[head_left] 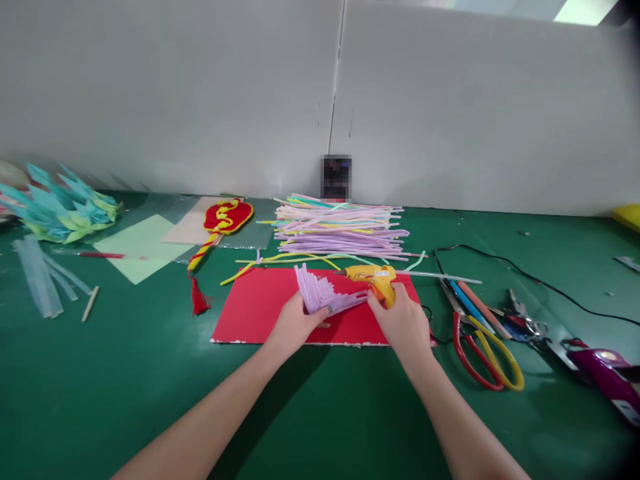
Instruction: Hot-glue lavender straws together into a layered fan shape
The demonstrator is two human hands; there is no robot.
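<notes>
My left hand (294,323) pinches a fan-shaped piece of folded lilac foam strips (320,292) over a red sheet (255,303) on the green table. My right hand (404,321) is wrapped round the handle of a yellow hot glue gun (373,275), whose nozzle points left, above the lilac piece. Its clear glue stick sticks out to the right. Just behind the red sheet lies a pile of pastel foam strips (340,227), mostly lilac and pink, with a few yellow and green ones.
Red and yellow-handled scissors (483,347), pens and pliers lie right of the sheet, with a purple tool (607,377) and a black cable (525,273). At left are a red and yellow tasselled ornament (223,220), pale green paper (143,247), clear glue sticks (37,277) and a teal foam piece (60,207).
</notes>
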